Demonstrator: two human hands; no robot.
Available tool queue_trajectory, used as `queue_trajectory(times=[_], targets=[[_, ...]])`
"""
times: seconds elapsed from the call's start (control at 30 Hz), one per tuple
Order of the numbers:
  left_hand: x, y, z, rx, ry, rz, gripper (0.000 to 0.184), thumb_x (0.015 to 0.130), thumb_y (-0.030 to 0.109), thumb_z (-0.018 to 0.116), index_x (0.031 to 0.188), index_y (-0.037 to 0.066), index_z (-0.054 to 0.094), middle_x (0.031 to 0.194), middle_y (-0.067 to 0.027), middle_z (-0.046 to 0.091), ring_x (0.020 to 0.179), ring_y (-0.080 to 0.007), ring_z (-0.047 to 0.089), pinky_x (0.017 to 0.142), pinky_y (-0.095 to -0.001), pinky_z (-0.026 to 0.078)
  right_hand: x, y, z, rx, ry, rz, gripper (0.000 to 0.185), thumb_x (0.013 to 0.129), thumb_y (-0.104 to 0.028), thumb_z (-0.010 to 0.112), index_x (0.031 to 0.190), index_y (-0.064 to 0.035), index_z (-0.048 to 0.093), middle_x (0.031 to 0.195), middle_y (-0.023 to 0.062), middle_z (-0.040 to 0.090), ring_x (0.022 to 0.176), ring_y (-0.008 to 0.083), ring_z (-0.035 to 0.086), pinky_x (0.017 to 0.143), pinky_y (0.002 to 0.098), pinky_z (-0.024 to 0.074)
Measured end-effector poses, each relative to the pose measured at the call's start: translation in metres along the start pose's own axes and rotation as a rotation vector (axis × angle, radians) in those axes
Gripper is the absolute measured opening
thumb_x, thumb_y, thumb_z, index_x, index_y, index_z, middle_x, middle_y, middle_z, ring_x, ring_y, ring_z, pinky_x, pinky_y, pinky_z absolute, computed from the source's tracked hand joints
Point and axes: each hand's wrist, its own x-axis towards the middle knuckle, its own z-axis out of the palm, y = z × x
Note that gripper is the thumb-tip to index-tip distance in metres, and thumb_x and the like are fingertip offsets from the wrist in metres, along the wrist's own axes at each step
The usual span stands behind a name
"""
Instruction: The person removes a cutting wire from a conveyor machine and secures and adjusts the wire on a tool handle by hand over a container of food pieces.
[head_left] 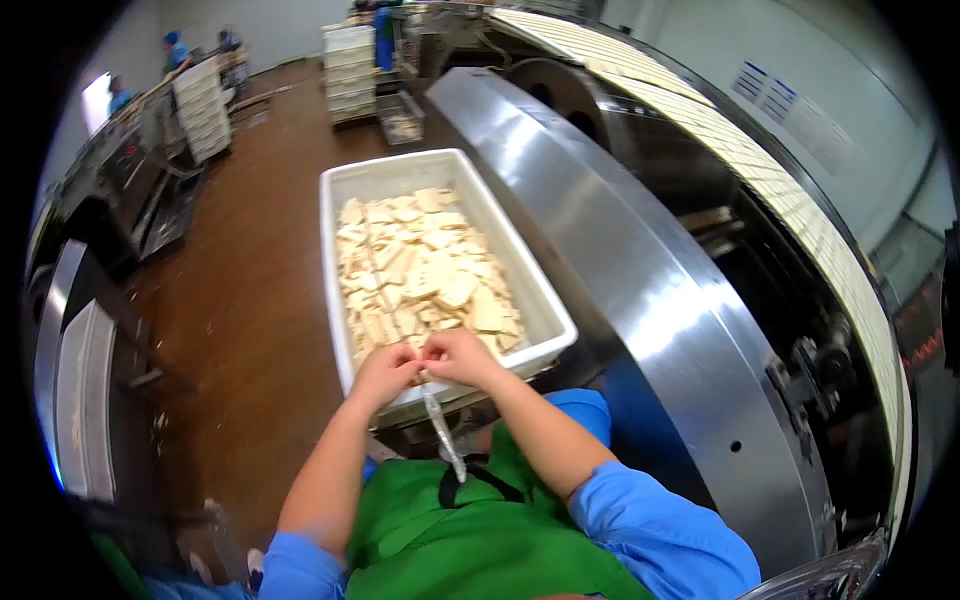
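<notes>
My left hand (388,372) and my right hand (458,358) meet over the near edge of a white tub (545,350). The fingers of both are pinched together around the upper end of a thin, whitish strip (440,430), which hangs down in front of the green apron (480,540). Its exact nature is unclear. Beneath and beyond my hands, the tub holds many pale, flat, broken pieces (430,270). A thin line, too blurred to identify, runs over the pieces on their left side.
A curved steel housing (620,250) runs along the right, beside a conveyor (740,140) with pale rows. Stacked white crates (350,75) stand beyond the tub. Machinery (85,390) lines the left. People (175,52) are at the far left.
</notes>
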Motion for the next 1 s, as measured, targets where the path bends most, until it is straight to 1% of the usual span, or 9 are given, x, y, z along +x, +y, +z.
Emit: queue_trajectory(times=[0.03,0.1,0.23,0.3,0.37,0.47,0.73,0.87,1.0], targets=[[0.002,-0.002,0.000,-0.014,-0.002,0.003,0.013,0.088,0.015,0.062,0.087,0.002,0.062,0.075,-0.0036,0.064,0.068,-0.0107,0.062,0.061,-0.0256,0.049,-0.001,-0.003,-0.001,0.013,0.008,-0.018,0.017,0.073,-0.018,0.072,0.080,-0.0045,0.067,0.070,0.0088,0.065,0.064,0.0182,0.062,0.060,0.0303,0.0494],[0.002,-0.001,-0.001,-0.030,-0.020,0.001,0.013,0.088,0.014,0.062,0.087,0.002,0.061,0.075,-0.0034,0.063,0.067,-0.0105,0.061,0.061,-0.0251,0.049,0.000,-0.005,-0.001,0.030,-0.007,0.031,0.019,0.070,-0.023,0.071,0.079,-0.0060,0.067,0.072,0.0094,0.066,0.066,0.0227,0.064,0.062,0.0325,0.0501],[0.001,-0.004,0.000,-0.136,-0.010,-0.013,0.009,0.088,0.010,0.061,0.086,0.001,0.061,0.074,-0.0025,0.061,0.065,-0.0099,0.058,0.060,-0.0242,0.049,-0.003,-0.008,0.000,0.044,-0.006,0.058,0.019,0.070,-0.022,0.070,0.079,-0.0058,0.067,0.072,0.0091,0.066,0.067,0.0220,0.064,0.062,0.0320,0.0506],[-0.002,0.003,0.000,-0.131,-0.015,-0.007,0.008,0.088,0.009,0.060,0.085,0.001,0.060,0.074,-0.0018,0.060,0.065,-0.0091,0.057,0.060,-0.0243,0.049,-0.002,-0.010,-0.002,0.088,-0.024,0.074,0.019,0.071,-0.022,0.070,0.078,-0.0057,0.066,0.072,0.0089,0.066,0.066,0.0220,0.064,0.062,0.0320,0.0505],[-0.005,0.010,0.000,-0.074,0.003,-0.043,0.008,0.088,0.008,0.060,0.085,0.001,0.060,0.074,-0.0018,0.060,0.066,-0.0089,0.057,0.060,-0.0245,0.049,0.000,-0.009,-0.003,0.040,-0.014,0.037,0.019,0.070,-0.022,0.070,0.078,-0.0055,0.067,0.071,0.0091,0.065,0.065,0.0226,0.063,0.061,0.0323,0.0500],[-0.001,-0.002,-0.001,-0.082,-0.044,-0.017,0.007,0.087,0.007,0.059,0.085,0.001,0.060,0.074,-0.0021,0.061,0.066,-0.0090,0.057,0.061,-0.0244,0.048,-0.002,-0.007,0.000,0.014,0.006,-0.023,0.019,0.070,-0.023,0.070,0.077,-0.0052,0.067,0.070,0.0097,0.064,0.065,0.0243,0.062,0.060,0.0338,0.0489],[0.001,-0.004,-0.003,-0.112,-0.123,0.000,0.005,0.087,0.006,0.058,0.085,0.002,0.060,0.075,-0.0007,0.060,0.068,-0.0082,0.054,0.062,-0.0234,0.045,-0.003,-0.011,-0.001,-0.043,-0.051,-0.002,0.019,0.068,-0.023,0.069,0.074,-0.0058,0.067,0.069,0.0102,0.063,0.065,0.0265,0.062,0.059,0.0355,0.0484],[0.000,-0.001,-0.004,-0.088,-0.110,-0.002,0.005,0.087,0.006,0.058,0.084,0.002,0.059,0.075,-0.0004,0.059,0.068,-0.0084,0.054,0.063,-0.0235,0.045,-0.002,-0.017,-0.003,-0.057,-0.064,0.027,0.019,0.068,-0.024,0.068,0.075,-0.0062,0.067,0.069,0.0107,0.063,0.065,0.0275,0.061,0.059,0.0360,0.0484],[0.003,-0.016,-0.003,-0.093,-0.124,0.033,0.007,0.090,0.009,0.057,0.089,0.003,0.060,0.080,-0.0007,0.061,0.069,-0.0080,0.055,0.063,-0.0236,0.046,-0.004,-0.011,0.001,-0.027,-0.058,-0.001,0.018,0.069,-0.020,0.067,0.076,-0.0047,0.065,0.066,0.0091,0.062,0.061,0.0229,0.060,0.057,0.0332,0.0476]])
